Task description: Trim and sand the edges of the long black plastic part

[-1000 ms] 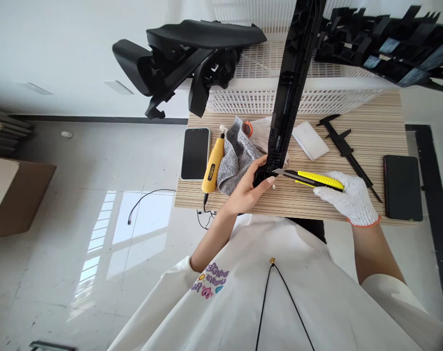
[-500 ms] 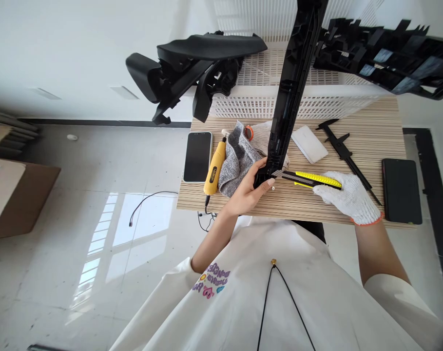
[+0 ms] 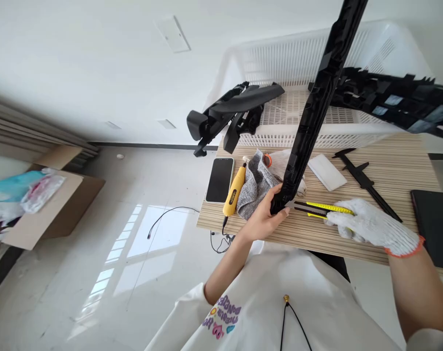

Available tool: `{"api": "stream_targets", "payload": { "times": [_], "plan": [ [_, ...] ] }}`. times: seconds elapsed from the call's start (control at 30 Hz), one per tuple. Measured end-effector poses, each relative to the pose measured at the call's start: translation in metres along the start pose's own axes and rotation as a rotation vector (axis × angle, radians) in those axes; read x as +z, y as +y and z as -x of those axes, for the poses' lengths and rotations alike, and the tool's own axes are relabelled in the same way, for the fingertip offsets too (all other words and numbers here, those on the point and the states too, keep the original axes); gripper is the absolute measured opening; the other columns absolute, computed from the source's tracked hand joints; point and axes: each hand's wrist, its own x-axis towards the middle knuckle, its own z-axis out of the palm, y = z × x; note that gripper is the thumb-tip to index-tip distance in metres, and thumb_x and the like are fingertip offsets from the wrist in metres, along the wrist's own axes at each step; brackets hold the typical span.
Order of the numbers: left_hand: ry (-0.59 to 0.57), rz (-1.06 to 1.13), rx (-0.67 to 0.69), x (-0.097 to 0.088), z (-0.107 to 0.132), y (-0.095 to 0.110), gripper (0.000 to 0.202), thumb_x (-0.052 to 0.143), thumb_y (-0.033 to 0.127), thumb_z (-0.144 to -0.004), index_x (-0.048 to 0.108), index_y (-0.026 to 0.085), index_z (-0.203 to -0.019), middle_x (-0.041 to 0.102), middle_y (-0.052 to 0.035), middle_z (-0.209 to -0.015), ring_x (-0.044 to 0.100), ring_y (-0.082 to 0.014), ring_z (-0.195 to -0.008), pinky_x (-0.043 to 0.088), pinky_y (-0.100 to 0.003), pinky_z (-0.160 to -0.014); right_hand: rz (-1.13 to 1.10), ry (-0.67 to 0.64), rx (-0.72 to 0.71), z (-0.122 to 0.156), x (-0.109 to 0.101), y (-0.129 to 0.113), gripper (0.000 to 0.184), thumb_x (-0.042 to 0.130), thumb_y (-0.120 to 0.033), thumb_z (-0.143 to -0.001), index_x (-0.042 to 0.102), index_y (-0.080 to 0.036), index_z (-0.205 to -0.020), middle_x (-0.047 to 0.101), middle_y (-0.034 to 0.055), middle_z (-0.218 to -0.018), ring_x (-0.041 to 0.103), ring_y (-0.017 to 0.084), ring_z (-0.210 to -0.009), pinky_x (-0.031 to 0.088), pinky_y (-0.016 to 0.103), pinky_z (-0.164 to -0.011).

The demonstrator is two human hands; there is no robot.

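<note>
My bare left hand [image 3: 265, 218] is closed around the lower end of a long black plastic trim part [image 3: 318, 102] that stands tilted on the wooden table [image 3: 385, 229] and leans away toward the upper right. My right hand [image 3: 371, 227], in a white knit glove, grips a yellow utility knife [image 3: 321, 208]. Its blade tip touches the bottom end of the trim part, right by my left fingers.
On the table lie a grey cloth [image 3: 256, 183], a yellow rotary tool [image 3: 235, 190], a phone [image 3: 220, 179], a white block [image 3: 326, 171], a black caliper [image 3: 367, 183] and a dark phone [image 3: 435, 222]. A white basket [image 3: 298, 134] holds black plastic parts [image 3: 234, 112]. Cardboard boxes [image 3: 49, 204] sit on the floor at left.
The view has swung left and tilted, so the table sits further right and lower. Both hands keep their grip; the knife tip stays at the part's lower end.
</note>
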Motion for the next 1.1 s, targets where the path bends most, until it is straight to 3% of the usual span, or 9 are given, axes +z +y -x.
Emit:
{"api": "stream_targets", "payload": {
  "times": [0.2,0.3,0.47,0.57,0.67,0.83,1.1],
  "plan": [
    [-0.004,0.021,-0.025,0.0,0.0,-0.001,0.058,0.06,0.037,-0.095,0.038,0.023,-0.147,0.052,-0.0113,-0.147,0.047,-0.0279,-0.139,0.036,-0.046,-0.119,-0.077,-0.04,0.028,-0.002,0.002,0.0,0.027,0.062,-0.045,-0.087,0.064,-0.019,-0.079,0.064,0.0008,-0.06,0.051,0.01,-0.041,0.036,0.019,-0.034],
    [0.006,0.042,-0.043,0.002,0.0,-0.001,0.055,0.058,0.04,-0.096,0.041,0.022,-0.145,0.053,-0.0112,-0.146,0.048,-0.0281,-0.138,0.036,-0.045,-0.118,-0.103,-0.076,0.001,0.0,0.007,-0.004,0.017,0.06,-0.036,-0.087,0.065,-0.021,-0.094,0.07,0.0032,-0.073,0.058,0.012,-0.049,0.044,0.02,-0.039],
    [0.032,0.079,-0.02,0.002,-0.001,0.001,0.051,0.058,0.038,-0.097,0.045,0.022,-0.143,0.056,-0.01,-0.141,0.05,-0.0266,-0.134,0.038,-0.045,-0.116,-0.279,-0.139,-0.009,0.009,0.023,-0.007,0.024,0.058,-0.027,-0.085,0.062,-0.021,-0.109,0.066,0.0011,-0.069,0.057,0.013,-0.051,0.047,0.022,-0.045],
    [0.042,0.082,-0.011,0.003,0.0,0.0,0.05,0.059,0.039,-0.097,0.046,0.022,-0.142,0.057,-0.0099,-0.14,0.051,-0.0267,-0.132,0.041,-0.045,-0.114,-0.371,-0.066,0.019,0.017,0.034,-0.011,0.022,0.056,-0.027,-0.086,0.061,-0.019,-0.106,0.059,-0.0022,-0.058,0.051,0.012,-0.046,0.043,0.022,-0.043],
    [0.041,0.111,-0.026,0.005,0.001,-0.003,0.05,0.058,0.04,-0.097,0.045,0.023,-0.142,0.057,-0.0098,-0.139,0.052,-0.0273,-0.131,0.045,-0.045,-0.11,-0.288,0.063,0.011,0.022,0.045,-0.015,0.019,0.058,-0.036,-0.089,0.061,-0.02,-0.099,0.055,-0.0037,-0.052,0.05,0.012,-0.044,0.041,0.023,-0.041],
    [0.058,0.083,0.02,0.009,0.002,-0.011,0.052,0.056,0.042,-0.098,0.04,0.026,-0.145,0.055,-0.0095,-0.14,0.053,-0.0268,-0.13,0.046,-0.046,-0.108,-0.2,0.24,-0.032,0.027,0.065,-0.018,0.03,0.062,-0.053,-0.09,0.056,-0.024,-0.087,0.053,-0.0054,-0.051,0.05,0.013,-0.046,0.044,0.025,-0.044],
    [0.069,-0.067,0.141,0.01,0.0,-0.012,0.053,0.051,0.041,-0.1,0.035,0.022,-0.147,0.055,-0.0124,-0.141,0.051,-0.0261,-0.134,0.041,-0.046,-0.114,0.024,0.32,-0.037,0.031,0.076,-0.024,0.037,0.057,-0.055,-0.092,0.045,-0.025,-0.075,0.054,-0.0045,-0.05,0.05,0.013,-0.044,0.041,0.026,-0.046]
  ]
}}
